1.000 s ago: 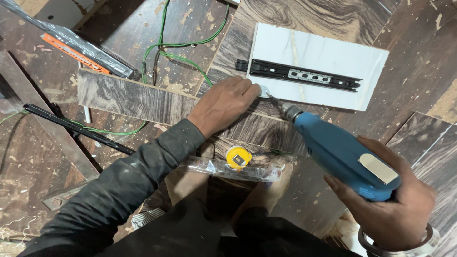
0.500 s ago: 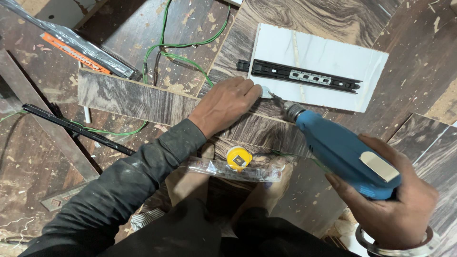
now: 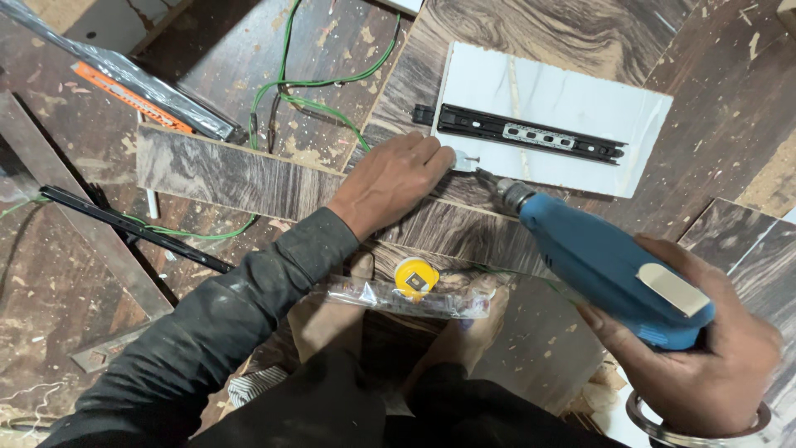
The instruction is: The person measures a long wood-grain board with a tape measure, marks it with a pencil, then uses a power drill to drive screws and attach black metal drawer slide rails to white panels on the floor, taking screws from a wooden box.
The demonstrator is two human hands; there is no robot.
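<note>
A person crouches over wood-grain boards, seen from above. The right hand wraps its grip tight around the rear of a blue drill, fingers closed on the body. The drill slants up and away from that grip, its bit meeting a small screw at the near edge of a white panel. The left hand lies flat beyond the drill's tip, fingers together, fingertips pinching or steadying the screw; which of the two cannot be told. It also presses on a long wood strip that runs off to the far side of that hand. A black drawer slide lies on the panel, just past the screw.

The drill looks heavy and rigid, best held around its thick body as now. The screw is tiny, hard and likely to slip, so it needs fingertips close to its head. A yellow tape measure sits near the knees, and green wire loops beyond the left hand.
</note>
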